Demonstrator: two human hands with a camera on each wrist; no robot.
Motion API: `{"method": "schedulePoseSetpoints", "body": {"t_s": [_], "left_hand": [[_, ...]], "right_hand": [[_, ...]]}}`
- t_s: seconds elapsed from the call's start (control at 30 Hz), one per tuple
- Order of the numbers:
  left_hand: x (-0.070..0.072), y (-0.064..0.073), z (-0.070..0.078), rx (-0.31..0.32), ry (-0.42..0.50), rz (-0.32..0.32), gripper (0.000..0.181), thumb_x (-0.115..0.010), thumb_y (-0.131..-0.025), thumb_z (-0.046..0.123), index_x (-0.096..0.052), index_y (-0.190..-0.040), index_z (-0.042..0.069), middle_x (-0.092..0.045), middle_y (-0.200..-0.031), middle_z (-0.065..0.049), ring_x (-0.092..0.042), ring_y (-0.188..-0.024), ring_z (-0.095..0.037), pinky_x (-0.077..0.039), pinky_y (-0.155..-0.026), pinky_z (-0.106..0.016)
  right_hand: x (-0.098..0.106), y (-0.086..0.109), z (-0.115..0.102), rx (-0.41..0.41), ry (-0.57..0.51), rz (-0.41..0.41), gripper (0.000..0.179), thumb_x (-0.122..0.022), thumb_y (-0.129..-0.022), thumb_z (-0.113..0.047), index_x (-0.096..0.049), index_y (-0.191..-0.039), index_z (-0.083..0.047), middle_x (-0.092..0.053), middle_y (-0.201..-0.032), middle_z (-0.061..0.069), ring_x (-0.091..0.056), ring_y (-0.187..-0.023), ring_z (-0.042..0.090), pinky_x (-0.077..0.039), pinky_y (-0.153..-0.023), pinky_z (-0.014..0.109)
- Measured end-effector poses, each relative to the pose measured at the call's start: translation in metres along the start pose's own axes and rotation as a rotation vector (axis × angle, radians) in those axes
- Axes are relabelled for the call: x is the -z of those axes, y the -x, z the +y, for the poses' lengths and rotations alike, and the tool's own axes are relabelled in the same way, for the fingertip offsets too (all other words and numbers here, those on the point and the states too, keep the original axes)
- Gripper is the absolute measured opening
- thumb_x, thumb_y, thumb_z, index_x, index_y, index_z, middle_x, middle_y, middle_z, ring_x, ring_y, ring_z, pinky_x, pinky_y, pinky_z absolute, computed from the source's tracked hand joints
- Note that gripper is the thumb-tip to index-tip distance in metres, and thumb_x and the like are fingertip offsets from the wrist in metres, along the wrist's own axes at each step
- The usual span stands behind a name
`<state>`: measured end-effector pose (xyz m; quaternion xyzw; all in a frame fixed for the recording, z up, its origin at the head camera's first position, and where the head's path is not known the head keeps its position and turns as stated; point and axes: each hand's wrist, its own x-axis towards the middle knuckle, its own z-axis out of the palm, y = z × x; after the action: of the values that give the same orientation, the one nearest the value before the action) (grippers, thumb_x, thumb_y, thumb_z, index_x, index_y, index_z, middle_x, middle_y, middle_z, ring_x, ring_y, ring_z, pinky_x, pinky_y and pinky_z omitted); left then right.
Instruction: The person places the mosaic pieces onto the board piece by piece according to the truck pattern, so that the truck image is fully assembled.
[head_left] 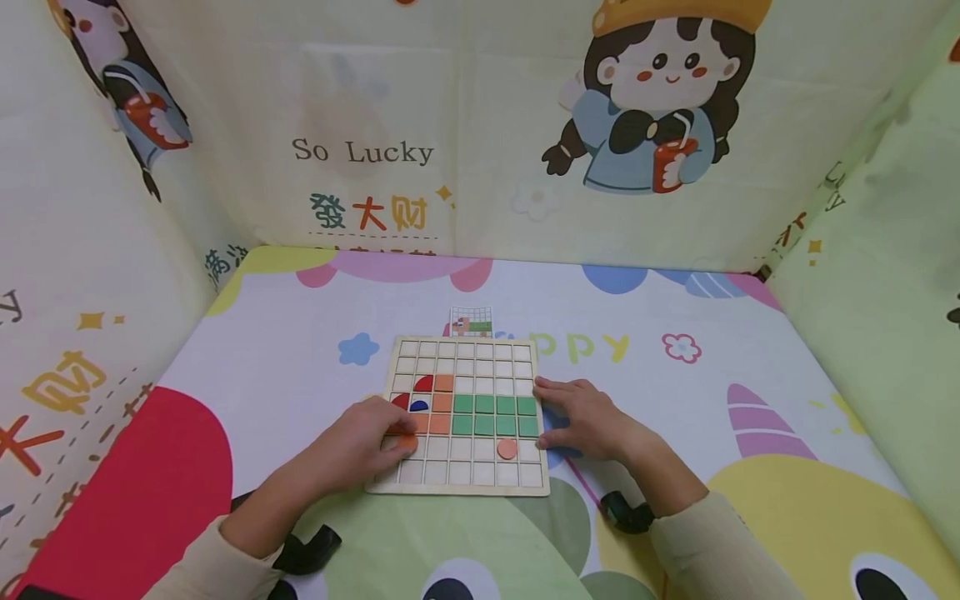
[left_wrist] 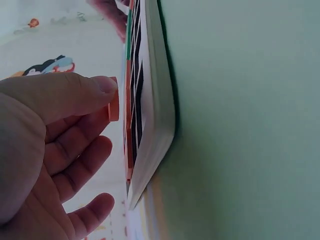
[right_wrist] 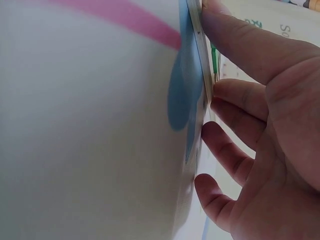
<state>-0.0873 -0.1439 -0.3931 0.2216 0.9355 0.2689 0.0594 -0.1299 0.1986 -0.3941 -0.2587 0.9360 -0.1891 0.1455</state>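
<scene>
A square wooden grid board lies on the table, holding green square tiles, orange square tiles, red rounded pieces and a blue half-round piece. A salmon disc sits in its lower right part. Between thumb and forefinger, my left hand pinches an orange tile over the board's left side; the tile's full outline is hidden. My right hand touches the board's right edge with thumb and fingertips, its fingers extended and spread.
A small pattern card with a coloured grid stands or lies just behind the board; I cannot tell which. Printed cloth covers the table, and a printed backdrop rises behind and at both sides. Black straps circle the wrists.
</scene>
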Motion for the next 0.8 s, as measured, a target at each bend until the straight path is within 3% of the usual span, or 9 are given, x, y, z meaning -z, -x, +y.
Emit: {"method": "schedulePoseSetpoints", "body": {"t_s": [0.27,0.57,0.8], "left_hand": [[-0.0056,-0.0005,0.0023,-0.052,-0.017,0.003,0.009,-0.077,-0.086,0.011,-0.075,-0.094,0.013,-0.064,-0.090,0.010,-0.056,-0.089,-0.014,-0.052,-0.081,-0.035],[-0.0083,-0.0014,0.0036,-0.057,-0.045,0.003,0.012,-0.078,-0.085,0.011,-0.075,-0.096,0.014,-0.064,-0.090,0.009,-0.055,-0.090,-0.014,-0.051,-0.081,-0.034],[-0.0108,-0.0022,0.0023,-0.112,-0.066,0.022,0.010,-0.078,-0.084,0.010,-0.074,-0.091,0.015,-0.063,-0.087,0.010,-0.054,-0.086,-0.014,-0.050,-0.079,-0.034]], "right_hand": [[-0.0005,0.0011,-0.0006,-0.001,0.002,0.007,0.077,-0.079,-0.085,-0.035,-0.049,-0.147,-0.002,-0.040,-0.155,0.013,-0.041,-0.131,0.043,-0.038,-0.097,0.059],[-0.0011,-0.0003,-0.0004,0.008,0.002,0.008,0.076,-0.079,-0.086,-0.037,-0.049,-0.147,-0.002,-0.040,-0.155,0.014,-0.041,-0.131,0.044,-0.038,-0.098,0.059],[-0.0010,-0.0004,-0.0012,-0.003,-0.004,0.000,0.077,-0.079,-0.086,-0.036,-0.048,-0.148,-0.003,-0.039,-0.156,0.012,-0.040,-0.132,0.043,-0.038,-0.098,0.059]]}}
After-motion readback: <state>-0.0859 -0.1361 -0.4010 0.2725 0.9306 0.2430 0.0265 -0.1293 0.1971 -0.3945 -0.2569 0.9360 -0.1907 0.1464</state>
